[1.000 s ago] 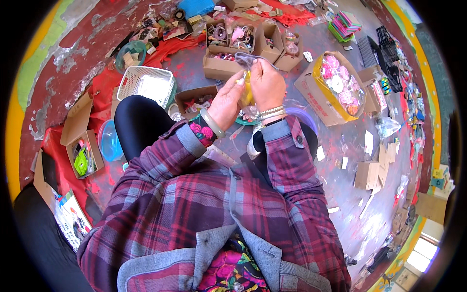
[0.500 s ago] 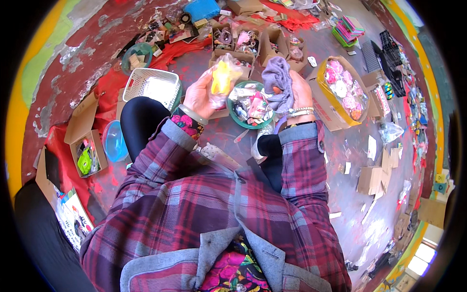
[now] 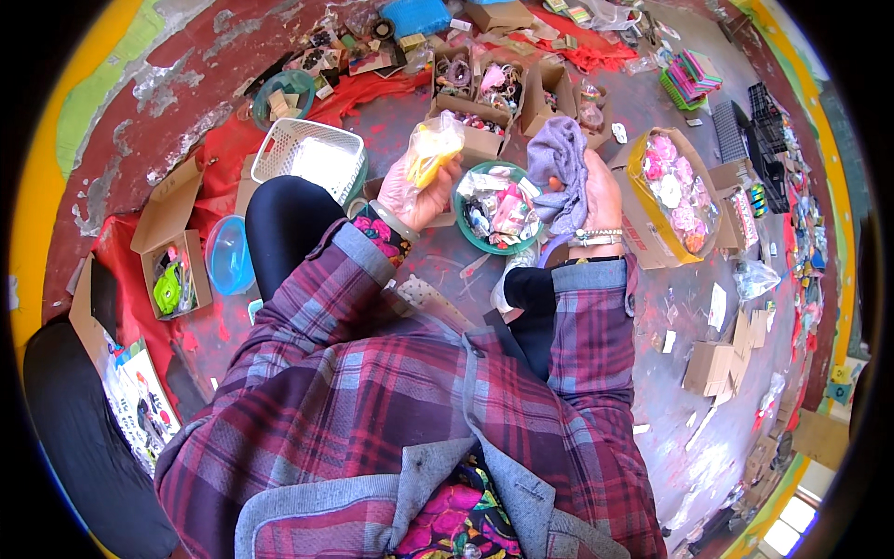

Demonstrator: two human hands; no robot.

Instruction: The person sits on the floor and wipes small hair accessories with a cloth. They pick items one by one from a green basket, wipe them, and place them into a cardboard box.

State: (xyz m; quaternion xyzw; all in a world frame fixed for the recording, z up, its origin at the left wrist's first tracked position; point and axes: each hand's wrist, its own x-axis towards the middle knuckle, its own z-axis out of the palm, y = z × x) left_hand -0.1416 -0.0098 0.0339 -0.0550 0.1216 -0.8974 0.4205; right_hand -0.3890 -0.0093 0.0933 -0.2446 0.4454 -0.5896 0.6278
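In my left hand (image 3: 415, 190) is a clear plastic bag with something yellow in it (image 3: 434, 149); its exact kind I cannot make out. My right hand (image 3: 602, 191) grips a crumpled greyish-purple cloth (image 3: 559, 168), its fingers mostly behind the fabric. Between the two hands, lower down, stands a round green basin (image 3: 458, 218) full of small packaged items, some white and pink. The cloth hangs at the basin's right edge; I cannot tell whether they touch.
A white plastic basket (image 3: 321, 130) stands left of my hands, near my knee. Cardboard boxes of trinkets (image 3: 480, 140) sit beyond, and a box of pink and white flowers (image 3: 629, 207) is at right. A blue bowl (image 3: 230, 255) and an open carton (image 3: 168, 210) lie left.
My view has shifted, so the scene sits slightly further right. The yellow thing's bag has turned in my left hand, whose fingers now wrap its lower part. The cloth stays in my right hand.
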